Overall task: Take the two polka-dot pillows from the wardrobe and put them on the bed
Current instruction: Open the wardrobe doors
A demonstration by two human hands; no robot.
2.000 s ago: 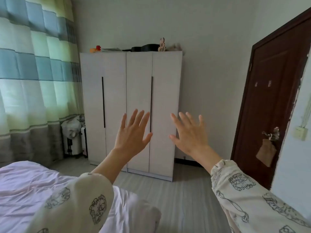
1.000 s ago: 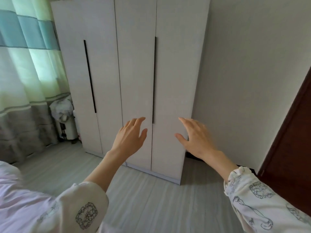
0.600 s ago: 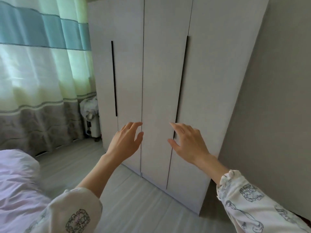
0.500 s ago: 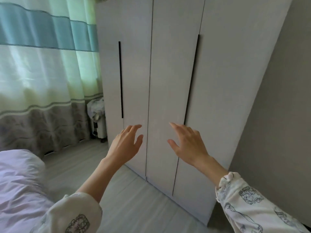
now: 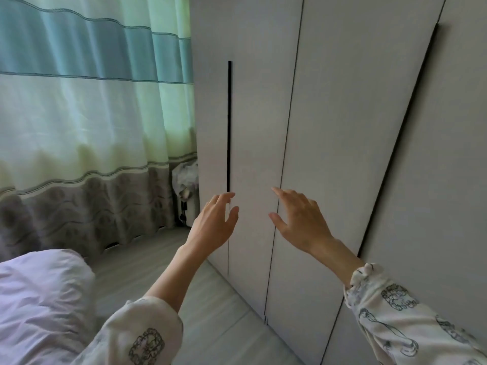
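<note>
A white wardrobe (image 5: 329, 127) fills the right half of the view, all its doors closed. A black vertical handle strip (image 5: 229, 122) runs down the left pair of doors. My left hand (image 5: 214, 225) is open, fingers apart, its fingertips just below the lower end of that strip. My right hand (image 5: 297, 219) is open too, held in front of the seam between the middle doors. Neither hand holds anything. The polka-dot pillows are out of sight. The bed (image 5: 39, 306), with a pale pink cover, lies at the lower left.
A green, teal and grey curtain (image 5: 92, 114) hangs on the left. A small covered heater (image 5: 187, 191) stands in the gap between curtain and wardrobe. Grey wooden floor (image 5: 210, 306) runs between bed and wardrobe.
I have come closer to the wardrobe and turned left. Both open hands have moved toward the left doors, my left hand now at the foot of the left handle strip.
</note>
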